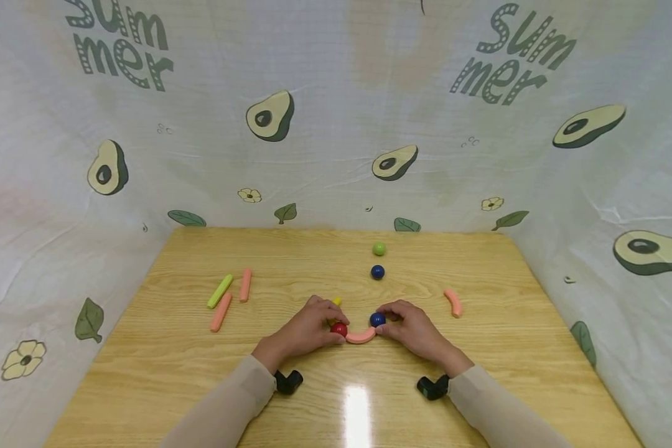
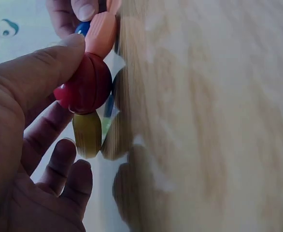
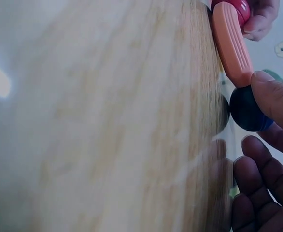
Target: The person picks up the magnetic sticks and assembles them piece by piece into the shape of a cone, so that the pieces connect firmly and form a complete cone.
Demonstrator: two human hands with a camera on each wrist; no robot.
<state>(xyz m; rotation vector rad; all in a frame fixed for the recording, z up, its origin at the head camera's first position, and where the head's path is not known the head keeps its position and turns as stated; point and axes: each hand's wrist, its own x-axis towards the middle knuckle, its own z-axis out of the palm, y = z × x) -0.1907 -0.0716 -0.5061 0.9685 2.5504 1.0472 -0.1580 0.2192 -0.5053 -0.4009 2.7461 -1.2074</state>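
In the head view my left hand [image 1: 312,326] pinches a red ball [image 1: 339,329] between thumb and fingers. My right hand [image 1: 410,325] pinches a blue ball [image 1: 378,320] in the same way. Between the two balls lies a curved pink stick [image 1: 361,336], each end against a ball; the right wrist view shows grooves along this stick [image 3: 232,43]. A yellow stick [image 1: 336,302] shows partly behind the left fingers. In the left wrist view the yellow stick [image 2: 87,135] meets the red ball [image 2: 87,84]. All these pieces are at the wooden tabletop.
Farther back stand a second blue ball [image 1: 378,272] and a green ball [image 1: 379,249]. To the left lie a yellow-green stick [image 1: 220,291] and two straight pink sticks [image 1: 246,285]. Another curved pink stick [image 1: 453,303] lies right. A printed cloth [image 1: 325,174] hangs behind the table [image 1: 291,255].
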